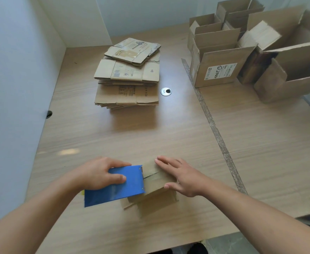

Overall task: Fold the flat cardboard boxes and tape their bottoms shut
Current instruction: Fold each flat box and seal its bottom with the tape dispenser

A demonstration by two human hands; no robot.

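Left hand (pixel 102 174) grips our blue tape dispenser (pixel 113 186); right hand (pixel 179 177) lies flat on the small box (pixel 157 180) — we pull steady along the seam.

Bounded on the left by a plain pale blue-white partition wall (pixel 13 88) with a small dark oval opening (pixel 49 114), and at the back by a white panel wall (pixel 141 13). Surfaced with a light wood-grain laminate tabletop (pixel 168 136), crossed diagonally by a worn grey strip (pixel 212 125), with a round silver cable grommet (pixel 166 92) set left of it. Lit brightly, with a soft glare patch (pixel 68 152) toward the left edge and grey floor (pixel 229 243) below the near edge.
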